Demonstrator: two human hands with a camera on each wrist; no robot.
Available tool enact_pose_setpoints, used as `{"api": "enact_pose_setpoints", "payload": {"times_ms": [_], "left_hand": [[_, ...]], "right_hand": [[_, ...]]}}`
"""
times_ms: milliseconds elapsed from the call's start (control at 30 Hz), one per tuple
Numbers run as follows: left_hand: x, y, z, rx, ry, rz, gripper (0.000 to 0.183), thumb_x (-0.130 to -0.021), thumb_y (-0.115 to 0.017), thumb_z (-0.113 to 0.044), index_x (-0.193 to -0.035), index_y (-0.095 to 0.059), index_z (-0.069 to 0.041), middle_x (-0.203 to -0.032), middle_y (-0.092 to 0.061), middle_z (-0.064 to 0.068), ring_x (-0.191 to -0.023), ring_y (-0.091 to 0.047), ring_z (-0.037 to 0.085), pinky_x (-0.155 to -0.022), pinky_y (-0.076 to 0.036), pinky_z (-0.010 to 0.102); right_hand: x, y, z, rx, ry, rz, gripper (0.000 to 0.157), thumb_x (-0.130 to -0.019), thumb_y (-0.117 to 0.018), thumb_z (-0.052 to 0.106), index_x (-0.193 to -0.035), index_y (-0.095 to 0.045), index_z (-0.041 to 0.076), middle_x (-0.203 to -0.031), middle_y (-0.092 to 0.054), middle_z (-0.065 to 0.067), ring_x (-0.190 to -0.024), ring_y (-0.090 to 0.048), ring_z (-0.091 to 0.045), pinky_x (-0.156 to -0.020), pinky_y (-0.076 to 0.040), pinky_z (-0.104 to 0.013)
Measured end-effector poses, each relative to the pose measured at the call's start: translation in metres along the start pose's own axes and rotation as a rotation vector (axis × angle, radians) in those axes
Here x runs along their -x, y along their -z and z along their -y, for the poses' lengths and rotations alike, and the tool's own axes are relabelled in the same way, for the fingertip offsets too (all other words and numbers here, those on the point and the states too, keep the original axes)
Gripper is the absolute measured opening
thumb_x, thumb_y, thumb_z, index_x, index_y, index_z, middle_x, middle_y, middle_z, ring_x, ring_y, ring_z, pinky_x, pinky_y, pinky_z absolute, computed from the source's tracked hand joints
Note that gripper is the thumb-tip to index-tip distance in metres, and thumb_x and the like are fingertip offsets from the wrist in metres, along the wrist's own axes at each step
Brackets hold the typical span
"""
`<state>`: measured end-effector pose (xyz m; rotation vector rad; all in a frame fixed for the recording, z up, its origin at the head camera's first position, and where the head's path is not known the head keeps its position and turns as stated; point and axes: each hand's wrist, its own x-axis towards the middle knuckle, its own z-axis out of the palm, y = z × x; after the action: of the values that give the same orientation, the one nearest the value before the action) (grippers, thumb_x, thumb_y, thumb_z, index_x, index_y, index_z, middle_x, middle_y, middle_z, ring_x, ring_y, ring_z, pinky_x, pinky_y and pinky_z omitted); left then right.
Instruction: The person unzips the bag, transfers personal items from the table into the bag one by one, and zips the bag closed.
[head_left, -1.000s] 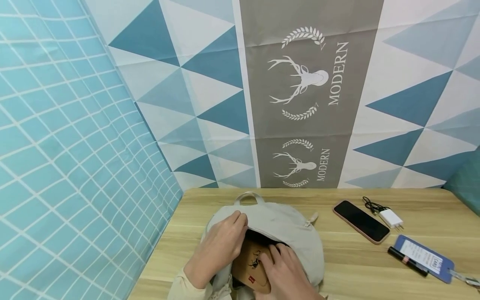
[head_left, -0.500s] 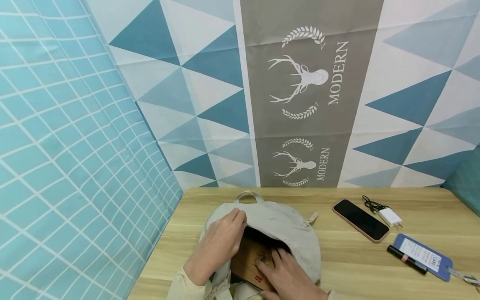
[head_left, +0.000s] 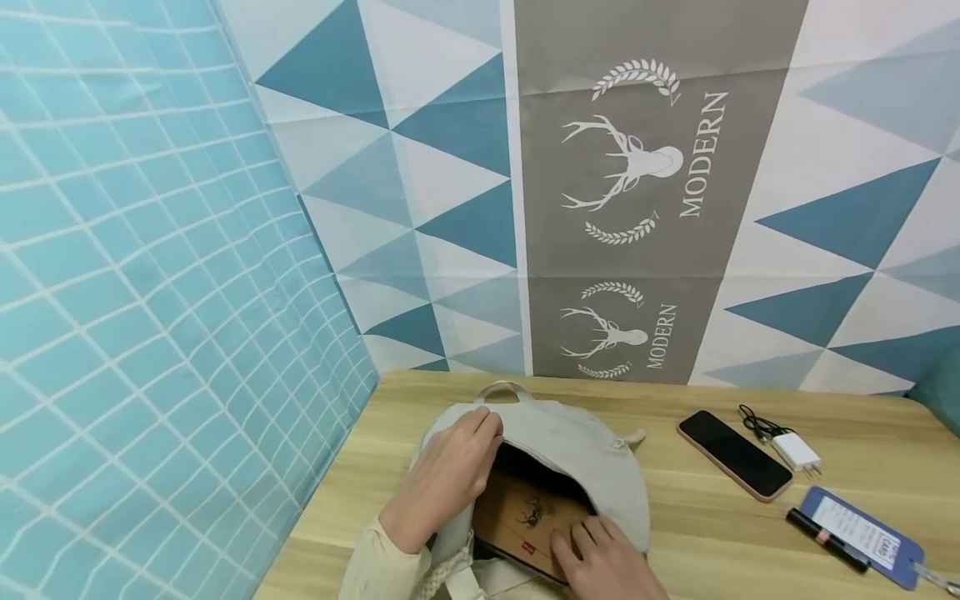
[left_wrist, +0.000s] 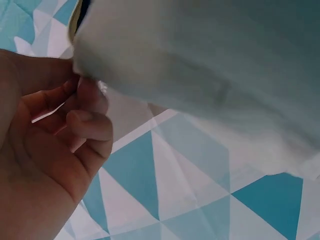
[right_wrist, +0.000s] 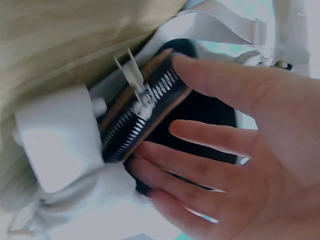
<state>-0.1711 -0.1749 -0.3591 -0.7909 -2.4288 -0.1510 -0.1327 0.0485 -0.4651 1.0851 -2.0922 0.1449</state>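
A pale canvas backpack (head_left: 585, 437) lies on the table with its mouth open. My left hand (head_left: 450, 471) pinches the rim of that opening and holds it up; the left wrist view shows the cloth (left_wrist: 165, 65) between thumb and fingers. Inside the mouth lies a brown zip pouch (head_left: 502, 521) with a dark deer print and small red label. My right hand (head_left: 611, 562) touches its near right end. In the right wrist view the pouch's metal zip (right_wrist: 145, 102) shows between the thumb and the fairly straight fingers. The bag's depth is dark.
On the wooden table (head_left: 697, 517), right of the backpack, lie a phone (head_left: 735, 454), a white charger (head_left: 797, 451) with black cable, a blue card holder (head_left: 862, 537) and a black marker (head_left: 825, 540). A patterned cloth (head_left: 465, 250) hangs behind.
The pouch now lies flatter in the backpack's mouth. My right hand has slid off its print to its near right end. My left hand still holds the rim; the head view has shifted slightly.
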Motion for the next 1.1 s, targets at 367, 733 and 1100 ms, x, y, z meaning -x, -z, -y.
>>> {"api": "enact_pose_setpoints", "payload": {"times_ms": [367, 733, 1100], "left_hand": [[0.0, -0.009, 0.003, 0.012, -0.019, -0.016, 0.01, -0.091, -0.051, -0.012, -0.081, -0.048, -0.014, -0.074, -0.04, -0.006, -0.061, -0.036, 0.006, -0.049, -0.033, 0.015], [0.0, -0.007, 0.003, -0.007, -0.001, 0.006, 0.01, -0.09, -0.051, -0.013, -0.081, -0.049, -0.014, -0.073, -0.041, -0.006, -0.061, -0.037, 0.005, -0.05, -0.034, 0.015], [-0.001, -0.009, 0.002, -0.022, -0.004, 0.008, 0.011, -0.091, -0.051, -0.014, -0.08, -0.049, -0.015, -0.073, -0.041, -0.006, -0.06, -0.037, 0.005, -0.048, -0.034, 0.015]], "right_hand": [[0.007, 0.006, -0.038, 0.001, -0.103, 0.346, 0.06, -0.065, -0.061, 0.068, -0.096, -0.061, 0.017, -0.1, -0.052, -0.009, -0.093, -0.046, -0.031, -0.07, -0.038, -0.046], [0.001, 0.004, -0.045, 0.037, -0.206, 0.243, 0.024, -0.073, -0.07, 0.038, -0.07, -0.057, 0.018, -0.061, -0.054, 0.007, -0.053, -0.048, -0.014, -0.047, -0.031, -0.025], [0.004, 0.004, -0.01, -0.211, 0.094, 0.174, 0.024, -0.081, -0.063, 0.039, -0.082, -0.064, 0.014, -0.069, -0.058, 0.004, -0.058, -0.05, -0.004, -0.05, -0.038, -0.016]]}}
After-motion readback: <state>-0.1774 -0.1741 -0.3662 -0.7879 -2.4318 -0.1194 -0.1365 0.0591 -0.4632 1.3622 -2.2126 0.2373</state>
